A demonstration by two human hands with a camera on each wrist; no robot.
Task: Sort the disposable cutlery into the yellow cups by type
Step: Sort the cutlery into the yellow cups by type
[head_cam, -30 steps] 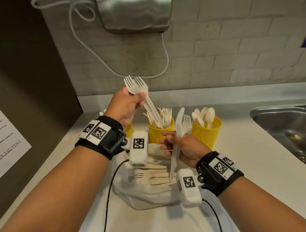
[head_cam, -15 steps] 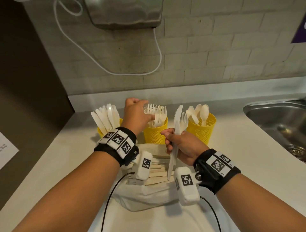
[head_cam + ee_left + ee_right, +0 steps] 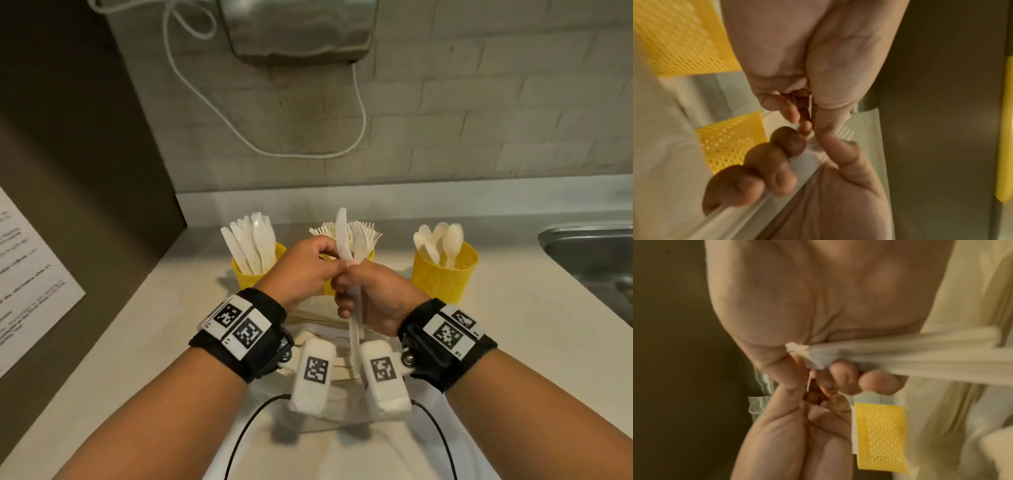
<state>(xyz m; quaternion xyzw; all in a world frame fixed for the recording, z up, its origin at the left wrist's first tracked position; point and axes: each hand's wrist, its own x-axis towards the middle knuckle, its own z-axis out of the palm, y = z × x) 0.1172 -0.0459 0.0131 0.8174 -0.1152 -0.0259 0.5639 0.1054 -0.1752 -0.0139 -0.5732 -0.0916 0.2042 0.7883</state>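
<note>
Both hands (image 3: 346,284) grip cutlery (image 3: 346,240) before cups (image 3: 445,277).

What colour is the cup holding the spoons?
Yellow, with a perforated mesh pattern; the spoon cup shows best in the head view.

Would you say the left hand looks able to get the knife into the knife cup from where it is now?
Probably yes: the left hand pinches the knife beside the right hand, and the knife cup stands just left with nothing between.
</note>
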